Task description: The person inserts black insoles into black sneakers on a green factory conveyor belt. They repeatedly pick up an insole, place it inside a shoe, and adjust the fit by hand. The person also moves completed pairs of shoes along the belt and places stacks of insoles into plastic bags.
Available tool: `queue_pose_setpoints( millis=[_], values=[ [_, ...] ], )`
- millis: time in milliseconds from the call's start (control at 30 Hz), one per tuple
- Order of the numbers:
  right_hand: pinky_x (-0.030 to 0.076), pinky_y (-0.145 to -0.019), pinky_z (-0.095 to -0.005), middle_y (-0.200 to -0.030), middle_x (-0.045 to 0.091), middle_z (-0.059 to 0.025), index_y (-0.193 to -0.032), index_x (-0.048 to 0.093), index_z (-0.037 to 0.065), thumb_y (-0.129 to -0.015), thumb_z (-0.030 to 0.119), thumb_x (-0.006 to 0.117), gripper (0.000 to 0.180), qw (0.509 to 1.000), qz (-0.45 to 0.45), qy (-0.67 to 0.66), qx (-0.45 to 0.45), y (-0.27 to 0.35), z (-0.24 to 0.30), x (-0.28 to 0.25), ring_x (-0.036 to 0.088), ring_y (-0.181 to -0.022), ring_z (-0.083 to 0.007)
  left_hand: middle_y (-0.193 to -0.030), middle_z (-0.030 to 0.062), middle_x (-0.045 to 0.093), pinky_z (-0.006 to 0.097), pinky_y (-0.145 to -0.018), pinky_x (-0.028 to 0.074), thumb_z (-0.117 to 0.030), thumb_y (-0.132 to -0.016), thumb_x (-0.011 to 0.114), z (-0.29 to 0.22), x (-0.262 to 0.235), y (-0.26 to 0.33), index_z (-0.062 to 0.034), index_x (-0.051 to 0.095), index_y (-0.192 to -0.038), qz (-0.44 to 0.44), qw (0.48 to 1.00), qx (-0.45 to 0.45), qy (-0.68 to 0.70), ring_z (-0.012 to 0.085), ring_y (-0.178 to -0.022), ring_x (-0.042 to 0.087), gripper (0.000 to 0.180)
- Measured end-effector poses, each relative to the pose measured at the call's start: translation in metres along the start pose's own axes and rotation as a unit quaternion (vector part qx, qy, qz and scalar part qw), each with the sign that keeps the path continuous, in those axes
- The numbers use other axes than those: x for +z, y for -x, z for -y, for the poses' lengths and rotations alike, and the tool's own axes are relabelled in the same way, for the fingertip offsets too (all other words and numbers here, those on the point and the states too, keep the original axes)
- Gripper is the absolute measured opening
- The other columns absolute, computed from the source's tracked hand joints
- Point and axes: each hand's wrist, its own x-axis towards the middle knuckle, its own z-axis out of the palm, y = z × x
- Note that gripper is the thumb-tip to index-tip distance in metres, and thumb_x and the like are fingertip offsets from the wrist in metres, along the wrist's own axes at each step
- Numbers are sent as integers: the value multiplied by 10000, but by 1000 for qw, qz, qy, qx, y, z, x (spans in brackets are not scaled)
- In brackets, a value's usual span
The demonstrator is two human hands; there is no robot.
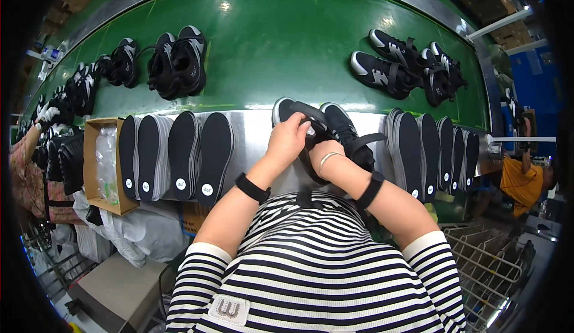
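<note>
A black sneaker point(283, 110) with a silver-grey toe lies on the metal ledge in front of me, its toe pointing away. My left hand point(289, 137) is closed on its upper, the fingers pinching near the tongue and strap. Into the shoe's opening reaches my right hand point(326, 152), a bracelet at its wrist; its fingers are hidden inside, so I cannot see what they grip. Just right of it stands the matching sneaker point(341, 124), its strap hanging open to the right. Both of my forearms wear black bands.
Stacks of black insoles point(201, 153) line the ledge on the left, with more insole stacks point(405, 153) on the right. A cardboard box point(91, 159) holds clear plastic. Sneakers point(190, 64) and further pairs point(382, 73) rest on the green belt point(287, 40). Other people work at both sides.
</note>
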Motion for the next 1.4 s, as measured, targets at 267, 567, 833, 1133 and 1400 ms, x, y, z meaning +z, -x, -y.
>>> queue_pose_setpoints(
  millis=[267,567,833,1133,1400],
  values=[
    [183,-935,-445,-952,613,-139,-976,602,62,-724,149,467,299,996,33,-69,-36,37,-8,21,582,-915,-241,-619,182,553,371,-522,422,-177,-803,532,-2,5,4,-11,532,-910,-16,1000,25,1,328,-572,554,197],
    [156,-947,-443,-954,600,-178,-1144,443,-18,-747,208,446,457,990,24,-127,-50,39,-13,24,573,-925,-267,-601,152,544,302,-510,406,-189,-814,531,-4,2,5,0,530,-936,12,1000,-1,24,217,-522,529,225],
    [458,-551,-241,-777,617,-92,-967,560,15,-793,280,554,317,605,-206,-769,-13,-3,-20,62,587,-634,-142,-620,49,541,261,-523,394,-180,-831,498,-9,-9,6,-21,544,-953,129,990,-46,43,106,-573,492,206],
    [425,-463,-210,-622,552,-35,-788,589,2,-762,200,606,201,486,-271,-829,55,4,-8,49,518,-515,-104,-623,110,547,302,-539,405,-207,-834,481,-19,-14,4,-20,539,-940,128,992,-4,-14,192,-563,523,222],
    [374,-580,-208,-628,519,-13,-819,567,9,-771,102,583,106,342,-228,-900,-147,34,-26,47,472,-578,-92,-685,128,565,296,-589,418,-191,-837,473,-9,-2,2,-5,529,-922,74,996,-6,54,219,-627,547,213]
  ],
)
